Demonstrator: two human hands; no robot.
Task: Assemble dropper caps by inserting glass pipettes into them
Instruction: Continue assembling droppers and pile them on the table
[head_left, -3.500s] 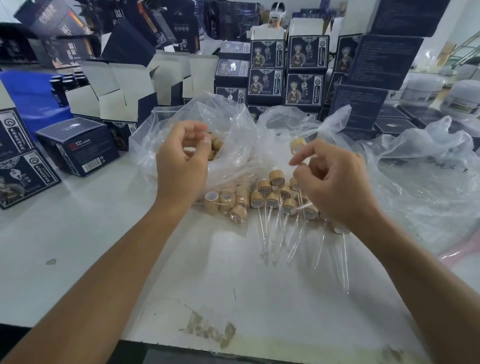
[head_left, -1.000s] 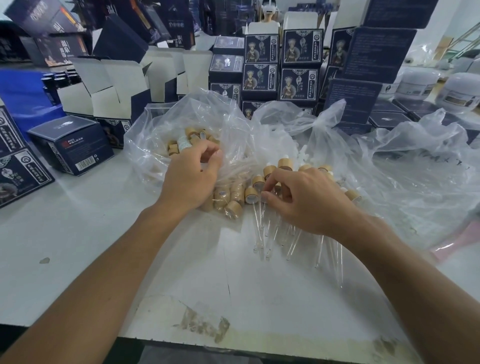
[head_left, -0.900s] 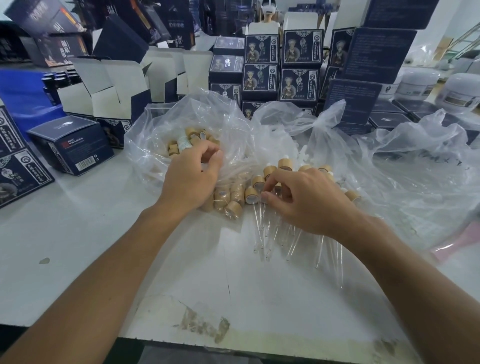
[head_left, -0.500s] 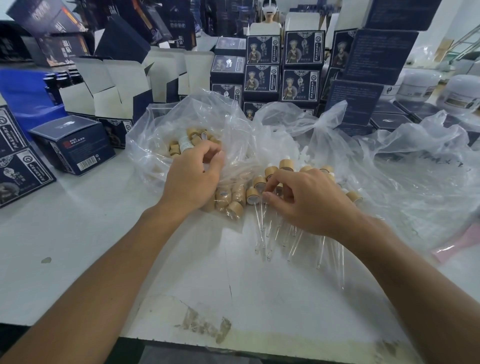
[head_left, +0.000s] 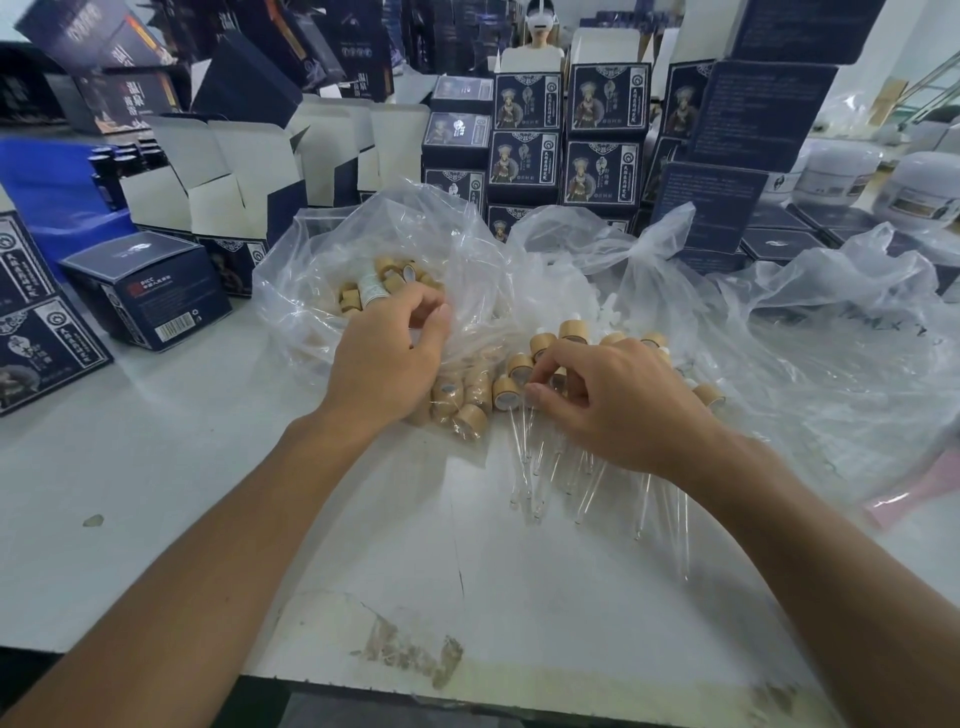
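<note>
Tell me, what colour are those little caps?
Light tan, like bamboo; the dropper caps show best in the head view.

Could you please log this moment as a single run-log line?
left hand: in bag of caps, grip unclear | right hand: on assembled droppers, fingers curled | table

The caps (head_left: 506, 391) look like matt, pale wood, and the pipettes (head_left: 537, 457) are clear, shiny glass. The bags (head_left: 363, 244) are thin, crinkled, glossy clear plastic. The table (head_left: 156, 467) is smooth, matt white, scuffed at its near edge, and the boxes (head_left: 150, 291) are printed dark-blue card.
</note>
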